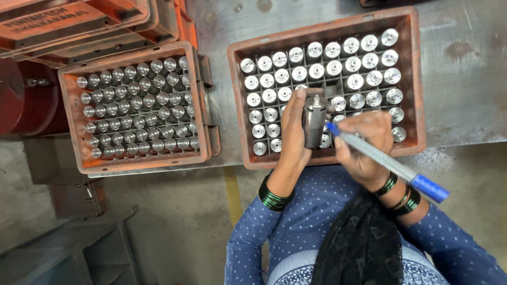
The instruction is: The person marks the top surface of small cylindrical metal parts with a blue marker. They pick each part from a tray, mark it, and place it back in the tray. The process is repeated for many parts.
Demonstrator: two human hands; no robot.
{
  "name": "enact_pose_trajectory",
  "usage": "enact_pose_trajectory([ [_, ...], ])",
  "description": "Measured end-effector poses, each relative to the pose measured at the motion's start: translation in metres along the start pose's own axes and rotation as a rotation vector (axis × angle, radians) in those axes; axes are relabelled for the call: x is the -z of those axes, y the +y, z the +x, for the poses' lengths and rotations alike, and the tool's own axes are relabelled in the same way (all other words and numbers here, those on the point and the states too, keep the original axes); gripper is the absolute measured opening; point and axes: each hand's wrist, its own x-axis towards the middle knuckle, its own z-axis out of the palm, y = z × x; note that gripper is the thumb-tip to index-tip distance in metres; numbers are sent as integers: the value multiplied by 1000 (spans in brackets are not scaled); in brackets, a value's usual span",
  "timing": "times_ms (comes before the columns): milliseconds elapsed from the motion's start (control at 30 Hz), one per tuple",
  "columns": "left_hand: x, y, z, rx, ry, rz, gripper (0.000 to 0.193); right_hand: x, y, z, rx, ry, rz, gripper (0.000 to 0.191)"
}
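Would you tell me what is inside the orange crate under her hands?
The orange crate holds upright metal cylinders in divider cells. The left hand and right hand cover several cells, so their contents cannot be seen.

Packaging-wise, two orange plastic crates are sitting on the metal table: one (pixel 327 89) centre-right, another (pixel 134 108) left. More empty orange crates (pixel 79 21), bearing dark lettering, are stacking up top-left.

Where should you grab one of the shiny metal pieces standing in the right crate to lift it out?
Probably by its round top end, coming straight down from above. The metal pieces stand upright in the right crate's grid cells, so only the tops show and the sides are boxed in by dividers and neighbours.
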Motion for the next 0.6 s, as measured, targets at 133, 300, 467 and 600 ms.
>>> enact_pose_trajectory([
  [133,3,-6,3,-22,-32,-30,31,-3,1,-2,2,-46,8,25],
  [300,3,-15,7,-33,-2,-22,30,3,4,-5,3,-16,6,23],
  [467,1,-20,10,-49,25,-66,38,4,12,-7,-17,-54,-17,23],
  [600,2,-23,22,-121,-20,39,30,6,24,-9,-163,-53,249,22],
])
